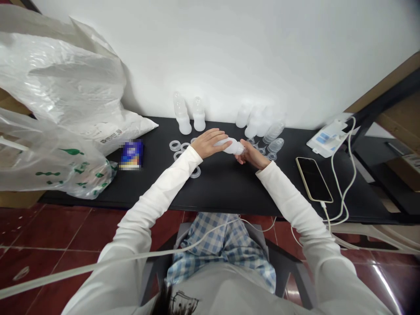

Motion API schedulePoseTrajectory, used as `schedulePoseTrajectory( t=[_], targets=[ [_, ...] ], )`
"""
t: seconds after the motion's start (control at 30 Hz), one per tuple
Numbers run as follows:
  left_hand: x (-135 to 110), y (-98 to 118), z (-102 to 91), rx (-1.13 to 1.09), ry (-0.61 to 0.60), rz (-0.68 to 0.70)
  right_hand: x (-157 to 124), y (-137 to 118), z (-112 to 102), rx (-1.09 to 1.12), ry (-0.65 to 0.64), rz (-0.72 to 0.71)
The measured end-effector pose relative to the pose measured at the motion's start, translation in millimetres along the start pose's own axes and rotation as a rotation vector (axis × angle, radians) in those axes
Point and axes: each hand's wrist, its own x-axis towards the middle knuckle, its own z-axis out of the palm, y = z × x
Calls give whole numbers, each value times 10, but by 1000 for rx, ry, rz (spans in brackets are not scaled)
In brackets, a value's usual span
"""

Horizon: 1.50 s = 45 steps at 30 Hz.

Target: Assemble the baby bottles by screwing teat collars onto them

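Note:
My left hand (209, 142) is closed around the body of a white plastic bottle (231, 146) lying sideways above the black table (223, 183). My right hand (252, 155) grips the bottle's other end, fingers curled at its neck. Clear plastic rings (175, 145) lie on the table just left of my left hand, and one more ring (196, 173) sits under my left forearm. Clear caps (274, 146) lie just behind my right hand.
Two upright bottles (190, 117) and a cluster of more bottles (259, 120) stand along the wall. Plastic bags (55, 131) fill the table's left end beside a blue packet (131, 154). A phone (314, 179) on a white cable and a white box (326, 138) lie at the right.

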Motion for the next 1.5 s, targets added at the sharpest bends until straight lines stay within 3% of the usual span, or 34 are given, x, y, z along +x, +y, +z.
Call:
schedulePoseTrajectory(
  t=[0.07, 0.17, 0.27, 0.37, 0.7, 0.83, 0.97, 1.13, 1.2, 1.37, 1.5],
  targets=[
    [-17, 2, -18, 38, -5, 19, -4, 24, -34, -127, 84, -51],
    [-60, -14, -31, 102, -1, 2, -25, 50, -45, -307, 256, -267],
    [-90, -46, -17, 123, -3, -18, -54, 54, -42, -561, 303, -393],
    [-90, -81, 13, 107, -28, -4, -66, 65, -55, -734, 329, -387],
    [-64, -75, 93, 49, 51, -40, -55, 49, -54, -881, 388, -461],
    [-76, -60, 96, 128, 54, -40, -72, 6, -42, -923, 385, -481],
    [-109, -71, 57, 224, 74, -8, -127, -95, -126, -1056, 519, -468],
    [-127, -83, 9, 251, 113, -64, -208, -146, -449, -1203, 1018, -299],
    [-121, -80, 11, 243, 118, -77, -224, -97, -601, -1241, 1139, -206],
    [-109, -69, 29, 227, 100, -81, -215, 82, -845, -1280, 1208, -15],
    [-114, -66, 22, 244, 99, -79, -212, 126, -911, -1273, 1212, -42]
  ],
)
